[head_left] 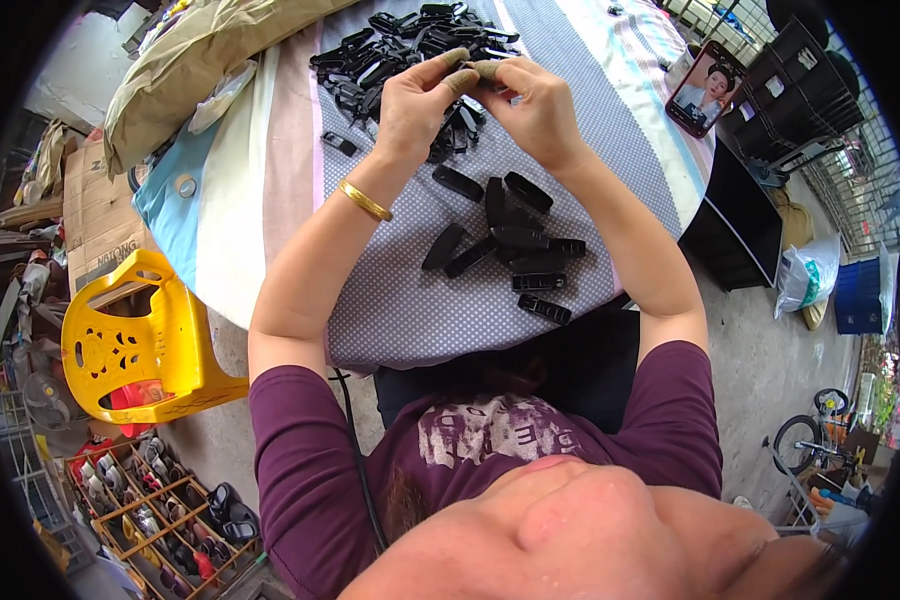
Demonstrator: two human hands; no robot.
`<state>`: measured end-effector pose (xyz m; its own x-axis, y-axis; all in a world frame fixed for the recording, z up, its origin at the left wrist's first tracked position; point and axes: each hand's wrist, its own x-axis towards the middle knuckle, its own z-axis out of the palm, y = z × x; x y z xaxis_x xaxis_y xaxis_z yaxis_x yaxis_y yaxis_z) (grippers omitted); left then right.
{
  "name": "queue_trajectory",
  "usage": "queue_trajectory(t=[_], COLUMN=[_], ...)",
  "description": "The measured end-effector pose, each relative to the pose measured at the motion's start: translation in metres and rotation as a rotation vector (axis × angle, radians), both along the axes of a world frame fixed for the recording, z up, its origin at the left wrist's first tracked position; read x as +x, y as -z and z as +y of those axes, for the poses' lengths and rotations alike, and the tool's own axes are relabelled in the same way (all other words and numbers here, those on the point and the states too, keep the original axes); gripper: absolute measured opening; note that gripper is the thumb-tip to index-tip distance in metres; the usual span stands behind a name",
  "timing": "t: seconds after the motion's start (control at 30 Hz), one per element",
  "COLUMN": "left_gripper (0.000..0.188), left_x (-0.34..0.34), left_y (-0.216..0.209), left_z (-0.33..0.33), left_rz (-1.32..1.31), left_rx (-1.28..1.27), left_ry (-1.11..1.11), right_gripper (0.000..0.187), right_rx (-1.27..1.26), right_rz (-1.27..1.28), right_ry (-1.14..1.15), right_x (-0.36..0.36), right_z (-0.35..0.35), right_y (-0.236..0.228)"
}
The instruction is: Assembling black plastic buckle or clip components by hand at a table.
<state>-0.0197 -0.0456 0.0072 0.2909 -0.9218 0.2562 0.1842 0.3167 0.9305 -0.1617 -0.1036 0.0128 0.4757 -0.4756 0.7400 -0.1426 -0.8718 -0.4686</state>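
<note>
Over the near edge of a heap of black plastic clip-like pieces (360,60), my two hands meet fingertip to fingertip. My left hand (415,105) is closed in a pinch, with brownish coverings on its thumb and index finger. Opposite it, my right hand (535,110) pinches too, its covered fingertip touching the left ones. Whatever lies between the fingers is too small and hidden to make out. Nearer to me, several longer black plastic pieces (520,237) lie loosely grouped on the patterned tablecloth (390,310). One small black piece (339,143) sits apart, left of the heap.
A phone (705,90) stands at the table's right edge. Brown paper (180,80) covers the far left, near a tape roll (184,185). A yellow plastic chair (170,340) stands left of the table, a shoe rack (160,520) below it. Black crates (795,100) are stacked at right.
</note>
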Motion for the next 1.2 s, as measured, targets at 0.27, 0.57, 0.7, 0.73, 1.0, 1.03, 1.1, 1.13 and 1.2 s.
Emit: queue_trajectory(t=[0.27, 0.57, 0.7, 0.73, 1.0, 1.03, 1.1, 1.13, 1.2], left_gripper=[0.024, 0.023, 0.034, 0.037, 0.036, 0.036, 0.037, 0.040, 0.043], left_x=[0.006, 0.007, -0.002, -0.008, -0.045, -0.044, -0.038, -0.034, -0.023], left_y=[-0.013, -0.018, -0.028, -0.031, -0.019, -0.018, -0.012, -0.011, -0.014], left_z=[0.005, 0.006, 0.013, 0.015, 0.047, 0.050, 0.051, 0.051, 0.046], left_rz=[-0.166, -0.190, -0.392, -0.566, -1.124, -1.136, -1.134, -1.261, -1.376], left_rx=[-0.094, -0.089, -0.102, -0.096, 0.103, 0.057, -0.120, -0.258, -0.414], left_ry=[0.113, 0.115, 0.100, 0.105, 0.323, 0.311, 0.206, -0.035, -0.335], right_gripper=[0.024, 0.027, 0.037, 0.041, 0.048, 0.042, 0.038, 0.034, 0.024], right_rx=[0.660, 0.547, 0.728, 0.790, 0.110, 0.107, 0.214, 0.318, 0.606], right_rz=[0.180, 0.062, 0.124, 0.096, 0.545, 0.560, 0.486, 0.410, 0.319], right_ry=[-0.252, -0.203, -0.293, -0.180, 0.341, 0.389, 0.268, 0.150, -0.049], right_x=[-0.003, -0.002, -0.022, -0.029, -0.020, -0.023, -0.027, -0.028, -0.013], right_z=[-0.010, -0.010, -0.042, -0.053, -0.052, -0.051, -0.049, -0.046, -0.027], right_y=[0.002, 0.012, -0.002, -0.001, 0.020, 0.016, 0.007, 0.002, -0.001])
